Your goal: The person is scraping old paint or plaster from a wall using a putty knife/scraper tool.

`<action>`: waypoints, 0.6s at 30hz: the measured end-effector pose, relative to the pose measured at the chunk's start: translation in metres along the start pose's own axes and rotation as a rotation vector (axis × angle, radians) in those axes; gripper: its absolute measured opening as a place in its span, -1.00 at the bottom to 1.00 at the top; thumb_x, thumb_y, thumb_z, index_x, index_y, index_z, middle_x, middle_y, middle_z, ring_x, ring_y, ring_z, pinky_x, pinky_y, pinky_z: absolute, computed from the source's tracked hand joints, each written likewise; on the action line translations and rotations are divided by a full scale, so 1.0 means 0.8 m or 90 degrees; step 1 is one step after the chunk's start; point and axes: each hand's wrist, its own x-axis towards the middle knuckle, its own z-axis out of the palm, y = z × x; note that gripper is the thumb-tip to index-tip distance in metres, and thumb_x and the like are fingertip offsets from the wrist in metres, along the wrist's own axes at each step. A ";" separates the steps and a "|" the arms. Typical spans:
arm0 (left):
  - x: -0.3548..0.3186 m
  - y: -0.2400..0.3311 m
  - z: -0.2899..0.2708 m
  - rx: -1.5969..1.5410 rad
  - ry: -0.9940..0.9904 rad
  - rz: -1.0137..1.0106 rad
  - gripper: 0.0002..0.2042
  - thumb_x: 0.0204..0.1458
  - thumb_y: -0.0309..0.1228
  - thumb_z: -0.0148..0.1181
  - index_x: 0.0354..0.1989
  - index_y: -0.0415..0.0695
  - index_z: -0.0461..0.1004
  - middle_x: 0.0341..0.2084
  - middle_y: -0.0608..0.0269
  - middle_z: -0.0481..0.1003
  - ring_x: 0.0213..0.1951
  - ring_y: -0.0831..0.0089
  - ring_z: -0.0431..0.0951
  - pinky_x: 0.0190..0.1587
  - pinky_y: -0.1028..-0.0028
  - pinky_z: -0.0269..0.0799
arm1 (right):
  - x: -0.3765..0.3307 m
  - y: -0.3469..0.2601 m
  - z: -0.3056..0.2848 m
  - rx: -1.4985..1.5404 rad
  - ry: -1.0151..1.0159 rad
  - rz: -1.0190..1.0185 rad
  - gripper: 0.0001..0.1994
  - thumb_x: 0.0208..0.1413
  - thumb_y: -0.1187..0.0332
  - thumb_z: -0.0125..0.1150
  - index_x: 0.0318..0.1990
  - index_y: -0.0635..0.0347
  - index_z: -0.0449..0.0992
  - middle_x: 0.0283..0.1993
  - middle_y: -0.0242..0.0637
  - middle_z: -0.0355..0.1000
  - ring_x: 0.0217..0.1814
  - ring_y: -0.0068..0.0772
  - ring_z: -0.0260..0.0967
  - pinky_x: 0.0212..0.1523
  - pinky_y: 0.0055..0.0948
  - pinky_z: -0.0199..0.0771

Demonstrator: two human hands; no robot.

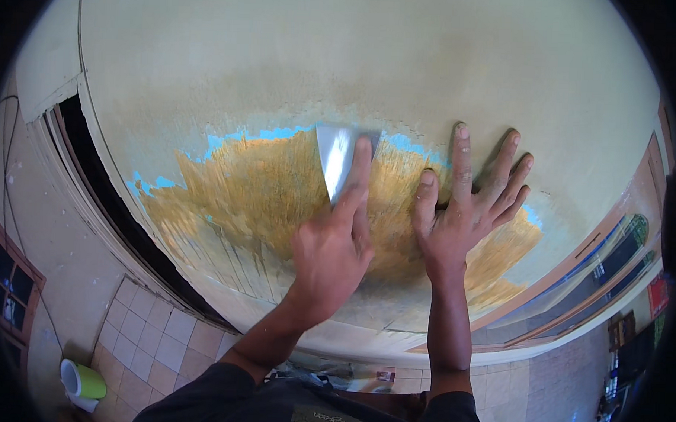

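Observation:
My left hand [329,255] is closed around a scraper, its handle hidden in the fist. The index finger stretches along the wide, shiny metal blade [335,155]. The blade's broad edge lies at the upper border of a scraped brown patch [257,178] on a pale grey-green painted surface [299,53]. A ragged strip of light blue paint [259,134] shows along that border, on both sides of the blade. To the right of the scraper, my right hand [461,208] rests flat with fingers spread, partly over the patch and partly over the pale paint.
A dark gap [108,173] runs along the surface's left side. Beyond it stand a dark-paned window [8,274] and a green bucket [88,381] by floor tiles [151,331]. At the right is a wood-framed glass pane [574,282].

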 end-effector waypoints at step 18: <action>-0.037 -0.028 0.004 0.009 -0.025 0.008 -0.34 0.12 -0.58 0.16 0.45 0.05 0.22 -0.64 0.02 0.52 -0.70 0.19 0.50 -0.56 0.31 0.45 | -0.002 -0.007 0.004 -0.032 0.023 -0.027 -0.46 0.32 -0.17 -0.12 0.33 -0.23 0.46 0.57 0.00 -0.04 0.64 0.16 -0.30 0.51 0.15 -0.43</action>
